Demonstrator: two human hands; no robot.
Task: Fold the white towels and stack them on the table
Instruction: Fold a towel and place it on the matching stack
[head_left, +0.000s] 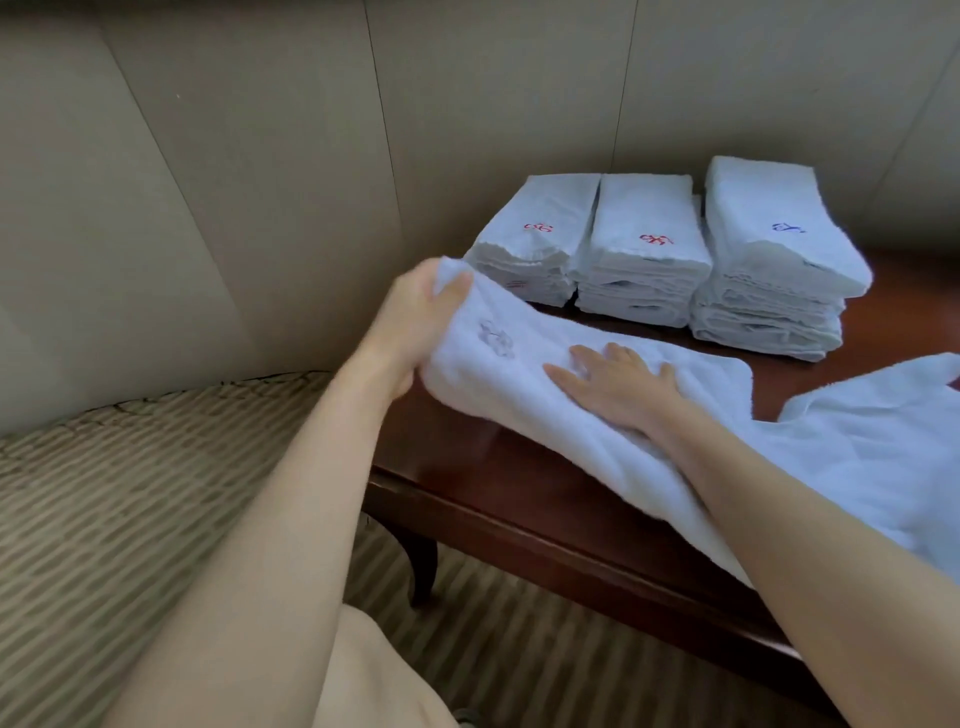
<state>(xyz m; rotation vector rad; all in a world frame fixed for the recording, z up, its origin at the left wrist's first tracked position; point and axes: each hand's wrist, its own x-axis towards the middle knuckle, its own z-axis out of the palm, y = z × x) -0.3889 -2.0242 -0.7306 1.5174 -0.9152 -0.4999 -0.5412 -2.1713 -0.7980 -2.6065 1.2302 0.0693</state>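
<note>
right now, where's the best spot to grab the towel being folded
Probably the lifted left end of the towel, from the left side: the left hand already pinches it there, raised off the table, while the right hand presses the middle flat.

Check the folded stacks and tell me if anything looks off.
The right stack sits askew: its top towel overhangs the layers beneath and it stands taller than the two neat red-marked stacks. Nothing looks spilled or damaged.

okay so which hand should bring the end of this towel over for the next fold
Probably the left hand. It already grips the raised end of the towel, while the right hand lies flat on the towel's middle, pinning it to the table as an anchor.
</note>
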